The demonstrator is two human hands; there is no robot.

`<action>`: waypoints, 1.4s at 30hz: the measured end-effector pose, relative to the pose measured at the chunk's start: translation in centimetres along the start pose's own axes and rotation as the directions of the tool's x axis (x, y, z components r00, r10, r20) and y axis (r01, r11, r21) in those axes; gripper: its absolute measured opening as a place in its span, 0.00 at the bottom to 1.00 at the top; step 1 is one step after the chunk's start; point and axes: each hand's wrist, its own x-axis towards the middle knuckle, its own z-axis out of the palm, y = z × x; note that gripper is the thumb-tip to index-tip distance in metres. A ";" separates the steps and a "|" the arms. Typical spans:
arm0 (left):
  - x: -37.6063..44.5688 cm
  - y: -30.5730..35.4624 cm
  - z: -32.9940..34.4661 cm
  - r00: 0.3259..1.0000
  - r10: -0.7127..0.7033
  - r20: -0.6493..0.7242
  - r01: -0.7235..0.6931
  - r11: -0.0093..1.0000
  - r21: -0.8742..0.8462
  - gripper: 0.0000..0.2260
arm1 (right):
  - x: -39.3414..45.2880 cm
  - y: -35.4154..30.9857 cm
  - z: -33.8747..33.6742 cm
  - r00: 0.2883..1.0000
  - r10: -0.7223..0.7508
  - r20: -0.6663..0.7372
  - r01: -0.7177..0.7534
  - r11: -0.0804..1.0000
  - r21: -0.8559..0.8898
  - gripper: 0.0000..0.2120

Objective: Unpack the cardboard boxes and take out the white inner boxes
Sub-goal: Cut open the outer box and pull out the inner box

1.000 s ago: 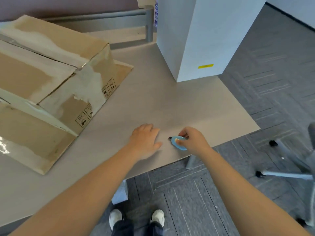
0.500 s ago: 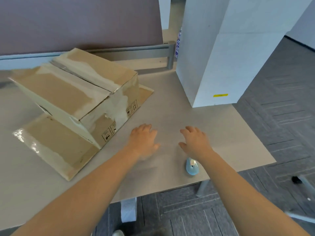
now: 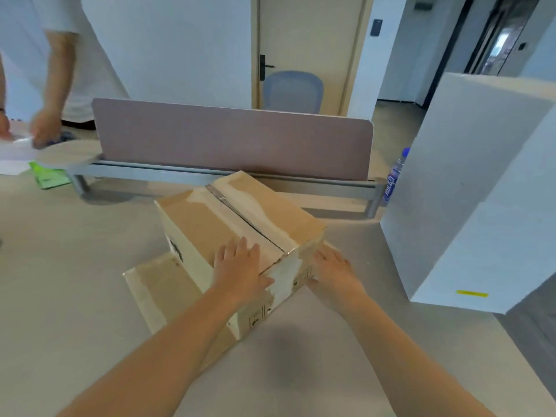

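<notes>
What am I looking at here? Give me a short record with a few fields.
Setting: office table with a divider panel
Main item: cardboard box, top flaps shut with the tape cut along the seam, resting on a flat cardboard sheet
Left hand: flat on the box top
Right hand: against the box's right side
Nearby: tall white box, water bottle
Others: a second person at far left

Matt cardboard box [image 3: 240,218], glossy tape [image 3: 285,275]

Tall white box [image 3: 469,212] crowding right side
</notes>
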 end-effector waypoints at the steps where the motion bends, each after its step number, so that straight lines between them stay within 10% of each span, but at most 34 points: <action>1: 0.2 -0.5 0.2 1.000 -0.007 -0.005 0.007 1.000 0.012 0.31 | 0.6 -0.5 -0.1 1.000 -0.007 0.004 0.007 1.000 0.001 0.23; 14: 0.7 -11.2 -0.1 0.992 0.053 0.118 -0.043 0.996 -0.083 0.30 | 4.7 -6.5 1.2 0.987 -0.159 -0.038 0.158 0.987 -0.024 0.24; 26: 1.5 -12.2 1.0 0.991 -0.108 -0.076 0.082 0.954 -0.290 0.28 | 7.6 -9.0 1.7 0.988 -0.152 0.029 0.150 0.987 0.064 0.22; 35: 1.5 -13.8 2.2 0.954 -0.076 -0.290 -0.015 0.954 -0.299 0.41 | 7.5 -10.0 1.8 0.989 -0.145 -0.016 0.146 0.989 0.021 0.23; 42: 1.3 -14.6 1.4 0.918 -0.088 -0.386 -0.127 0.858 -0.498 0.29 | 7.8 -10.6 1.8 0.987 -0.155 -0.049 0.152 0.986 -0.063 0.20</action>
